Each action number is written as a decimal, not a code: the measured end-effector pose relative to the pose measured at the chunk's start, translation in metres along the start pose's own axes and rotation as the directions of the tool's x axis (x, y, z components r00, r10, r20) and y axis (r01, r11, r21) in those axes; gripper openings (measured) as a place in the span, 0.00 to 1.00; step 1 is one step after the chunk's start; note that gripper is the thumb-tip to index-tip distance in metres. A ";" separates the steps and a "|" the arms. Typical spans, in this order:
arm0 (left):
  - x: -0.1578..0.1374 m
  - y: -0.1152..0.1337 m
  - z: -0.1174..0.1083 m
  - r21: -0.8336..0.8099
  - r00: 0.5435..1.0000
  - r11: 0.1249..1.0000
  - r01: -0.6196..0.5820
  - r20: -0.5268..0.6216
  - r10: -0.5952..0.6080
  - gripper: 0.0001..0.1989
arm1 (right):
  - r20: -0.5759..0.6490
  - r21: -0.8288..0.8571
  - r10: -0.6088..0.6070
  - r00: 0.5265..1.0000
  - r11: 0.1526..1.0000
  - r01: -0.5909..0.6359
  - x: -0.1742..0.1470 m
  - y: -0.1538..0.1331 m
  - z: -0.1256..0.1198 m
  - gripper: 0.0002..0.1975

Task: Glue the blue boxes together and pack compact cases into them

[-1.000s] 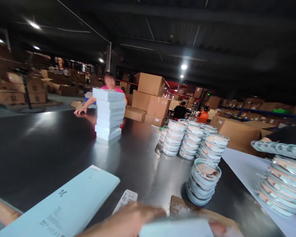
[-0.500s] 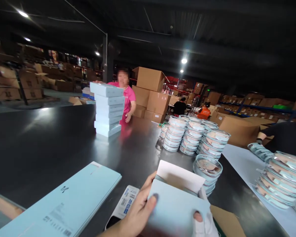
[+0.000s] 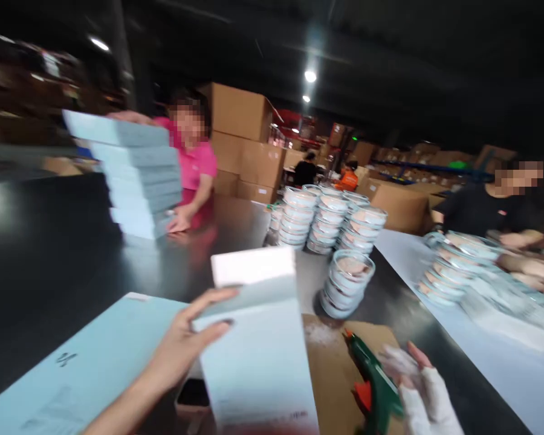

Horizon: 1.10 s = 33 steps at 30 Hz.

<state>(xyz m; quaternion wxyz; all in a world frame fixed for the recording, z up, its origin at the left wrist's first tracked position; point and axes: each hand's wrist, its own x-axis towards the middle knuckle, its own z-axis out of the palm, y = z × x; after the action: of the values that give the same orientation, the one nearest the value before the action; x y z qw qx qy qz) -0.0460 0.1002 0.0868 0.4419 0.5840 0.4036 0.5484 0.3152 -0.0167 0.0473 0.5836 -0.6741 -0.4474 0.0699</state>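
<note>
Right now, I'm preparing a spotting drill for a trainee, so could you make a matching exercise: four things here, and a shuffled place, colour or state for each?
1. box
2. glue gun
3. blue card
4. right hand

A. partly covered in white
B. held by the left hand
C. green and orange
D. flat on the table, left of the box

Pairs: 1-B, 2-C, 3-D, 4-A

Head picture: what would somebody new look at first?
Probably the pale blue box in the left hand, low in the middle. Next, perhaps the green glue gun beside the white-covered right hand, low on the right. Behind them, stacks of round tubs stand on the dark table.
</note>
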 end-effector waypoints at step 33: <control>-0.055 -0.048 0.016 0.340 0.987 0.940 0.025 0.143 -0.078 0.27 | 0.108 -0.772 0.449 0.887 0.599 -0.210 -0.015 0.068 -0.025 0.20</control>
<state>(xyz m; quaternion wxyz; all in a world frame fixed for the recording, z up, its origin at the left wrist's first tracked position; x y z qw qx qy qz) -0.0336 0.0606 0.0249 0.3794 0.6809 0.4712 0.4128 0.3571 -0.0391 -0.0092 0.1616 -0.9051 -0.3832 0.0880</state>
